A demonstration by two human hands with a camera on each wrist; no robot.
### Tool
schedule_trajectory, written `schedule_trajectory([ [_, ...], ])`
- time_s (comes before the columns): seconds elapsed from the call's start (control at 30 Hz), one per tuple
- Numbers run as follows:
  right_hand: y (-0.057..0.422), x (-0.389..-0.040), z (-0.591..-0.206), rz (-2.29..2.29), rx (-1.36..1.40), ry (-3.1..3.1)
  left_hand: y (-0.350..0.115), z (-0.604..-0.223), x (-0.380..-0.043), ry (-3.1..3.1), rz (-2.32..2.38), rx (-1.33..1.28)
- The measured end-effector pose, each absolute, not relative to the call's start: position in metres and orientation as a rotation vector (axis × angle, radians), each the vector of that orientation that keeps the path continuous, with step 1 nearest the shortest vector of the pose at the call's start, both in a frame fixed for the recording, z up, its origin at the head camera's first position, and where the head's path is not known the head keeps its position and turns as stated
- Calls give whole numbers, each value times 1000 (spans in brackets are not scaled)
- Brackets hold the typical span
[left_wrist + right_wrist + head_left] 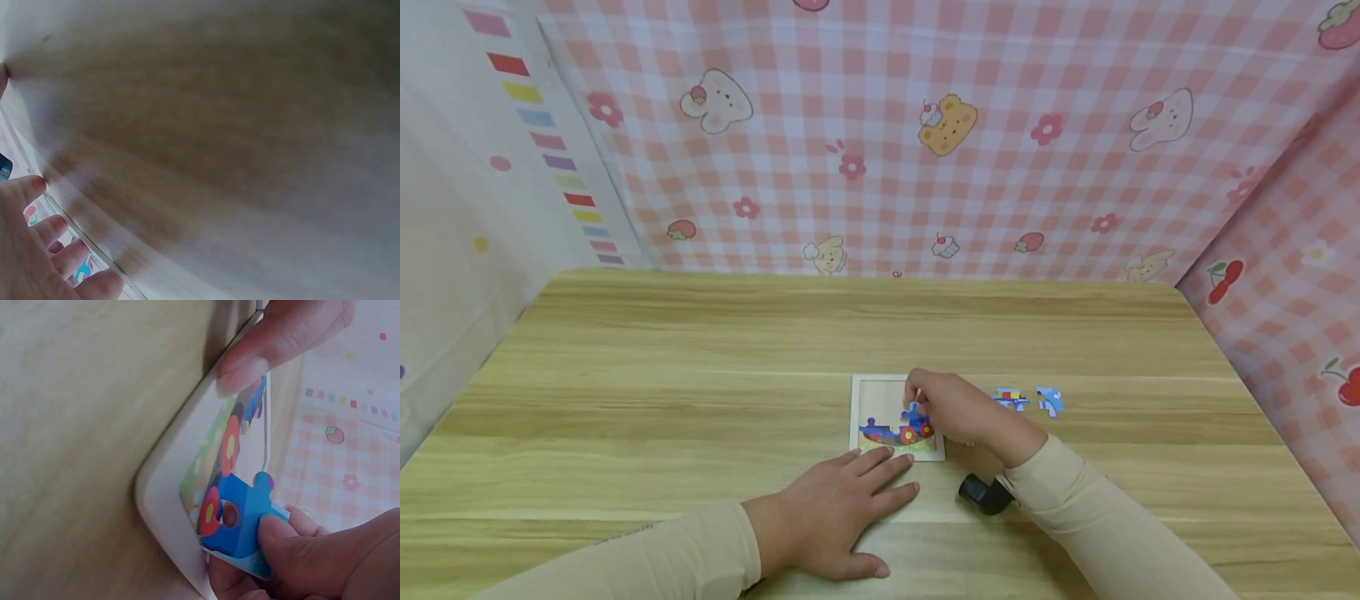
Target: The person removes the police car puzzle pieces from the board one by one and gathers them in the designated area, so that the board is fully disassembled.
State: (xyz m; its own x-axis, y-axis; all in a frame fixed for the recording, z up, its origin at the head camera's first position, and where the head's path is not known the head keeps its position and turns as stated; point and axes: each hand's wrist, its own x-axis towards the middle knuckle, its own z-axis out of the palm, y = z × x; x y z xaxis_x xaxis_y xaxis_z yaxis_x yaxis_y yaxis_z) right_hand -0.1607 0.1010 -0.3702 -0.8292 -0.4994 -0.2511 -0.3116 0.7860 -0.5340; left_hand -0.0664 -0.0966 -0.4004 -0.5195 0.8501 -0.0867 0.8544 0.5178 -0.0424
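A square jigsaw tray with a white frame lies on the table, its lower part filled with pieces of a vehicle picture. My right hand reaches over the tray's right side. Between its thumb and fingers it pinches a blue puzzle piece, seen close up in the right wrist view over the tray's corner, near the red wheels. My left hand lies palm down with fingers spread, its fingertips right at the tray's near edge. In the left wrist view, the left fingers stretch straight toward the frame.
Loose blue puzzle pieces lie right of the tray, partly behind my right hand. A black device shows beneath my right wrist. The wooden table meets a pink checked cloth at the back.
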Motion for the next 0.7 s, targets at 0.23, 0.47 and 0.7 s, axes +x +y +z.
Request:
schedule_trajectory([
  [0.23, 102, -162, -368, -667, -622, 2583, -96, -400, -66, 2679, -123, 1495],
  [0.47, 106, -163, -371, -698, -633, 2565, -96, -400, -67, 2671, -120, 1494],
  [0.7, 109, -166, -372, -718, -613, 2556, -96, -401, -68, 2666, -114, 1491],
])
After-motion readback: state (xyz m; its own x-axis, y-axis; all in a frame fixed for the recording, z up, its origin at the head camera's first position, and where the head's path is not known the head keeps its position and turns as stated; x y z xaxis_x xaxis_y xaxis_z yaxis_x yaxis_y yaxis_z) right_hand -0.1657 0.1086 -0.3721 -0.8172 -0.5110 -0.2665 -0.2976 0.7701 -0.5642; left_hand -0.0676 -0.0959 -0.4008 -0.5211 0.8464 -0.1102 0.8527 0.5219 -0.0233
